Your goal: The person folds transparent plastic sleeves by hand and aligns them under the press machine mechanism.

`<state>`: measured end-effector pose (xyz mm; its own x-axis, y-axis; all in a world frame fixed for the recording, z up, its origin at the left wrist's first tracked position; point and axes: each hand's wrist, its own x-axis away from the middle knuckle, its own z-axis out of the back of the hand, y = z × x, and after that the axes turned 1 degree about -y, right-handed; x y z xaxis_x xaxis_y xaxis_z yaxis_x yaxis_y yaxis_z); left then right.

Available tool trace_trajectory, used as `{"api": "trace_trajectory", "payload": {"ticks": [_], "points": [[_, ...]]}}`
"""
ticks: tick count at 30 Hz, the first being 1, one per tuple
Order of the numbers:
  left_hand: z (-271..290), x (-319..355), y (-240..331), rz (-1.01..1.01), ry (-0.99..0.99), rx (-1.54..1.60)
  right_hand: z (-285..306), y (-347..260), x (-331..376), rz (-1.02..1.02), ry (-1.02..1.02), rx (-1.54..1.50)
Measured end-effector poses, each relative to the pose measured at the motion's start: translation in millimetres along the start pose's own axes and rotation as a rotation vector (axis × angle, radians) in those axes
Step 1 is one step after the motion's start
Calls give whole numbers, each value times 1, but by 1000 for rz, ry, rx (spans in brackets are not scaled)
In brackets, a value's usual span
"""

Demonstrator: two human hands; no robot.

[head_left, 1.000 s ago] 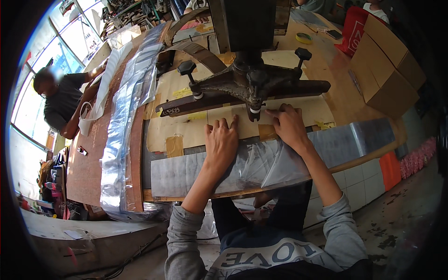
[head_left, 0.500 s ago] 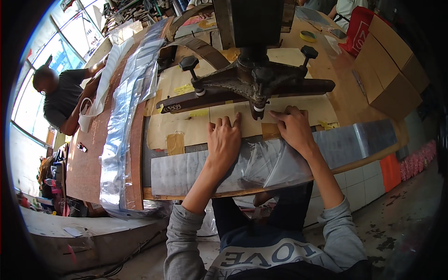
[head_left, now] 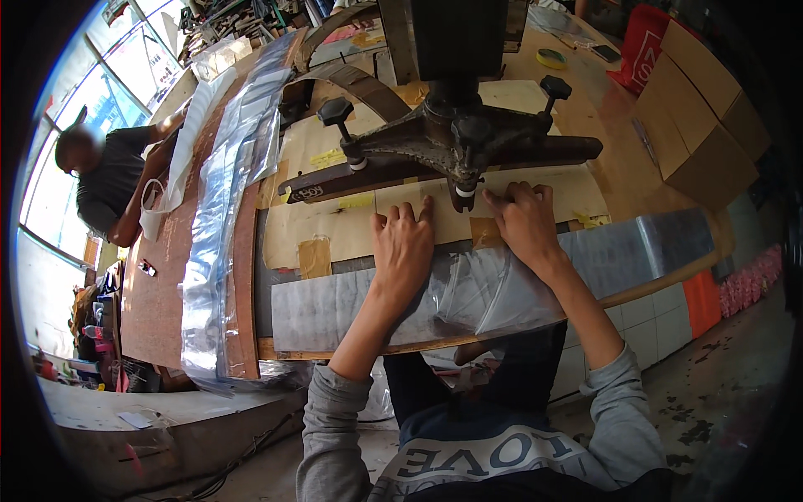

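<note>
My left hand (head_left: 405,238) lies palm down on the front of the press bed, fingers stretched forward and the index reaching farthest. My right hand (head_left: 525,219) rests to its right, its fingers bent but apart and its index angled toward the left. A crumpled clear plastic sheet (head_left: 477,293) lies between and under my wrists, over a grey metal strip (head_left: 322,305). Both sets of fingertips touch the tan board (head_left: 322,230), just short of the dark press bar (head_left: 389,179). The black press head (head_left: 456,125) stands above them. Whether film is under my fingertips cannot be made out.
Long clear plastic sheets (head_left: 205,276) cover the left of the table. Beyond them a person (head_left: 117,171) handles white material (head_left: 191,138). To the right are an open cardboard box (head_left: 694,117), a red bag (head_left: 640,46), a tape roll (head_left: 550,58) and a phone (head_left: 604,53).
Both my hands keep nearly the same place; the view shifts slightly. At the upper right, another person's light-clad arm has drawn back from beside the phone.
</note>
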<state>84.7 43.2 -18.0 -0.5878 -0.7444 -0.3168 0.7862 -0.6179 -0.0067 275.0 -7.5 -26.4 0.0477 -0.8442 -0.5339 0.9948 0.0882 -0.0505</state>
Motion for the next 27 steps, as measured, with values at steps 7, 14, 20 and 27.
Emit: {"api": "trace_trajectory", "payload": {"ticks": [7,14,20,27], "points": [[3,-1,2,29,-50,16,-1,0,1,5,-22,-10],[5,-1,4,27,-80,7,-2,0,-1,-33,-73,-7],[0,-4,1,25,-34,4,-1,-4,-3,-79,-66,-5],[-2,-6,1,-5,1,-16,-2,-2,-3,-77,-42,12]]}}
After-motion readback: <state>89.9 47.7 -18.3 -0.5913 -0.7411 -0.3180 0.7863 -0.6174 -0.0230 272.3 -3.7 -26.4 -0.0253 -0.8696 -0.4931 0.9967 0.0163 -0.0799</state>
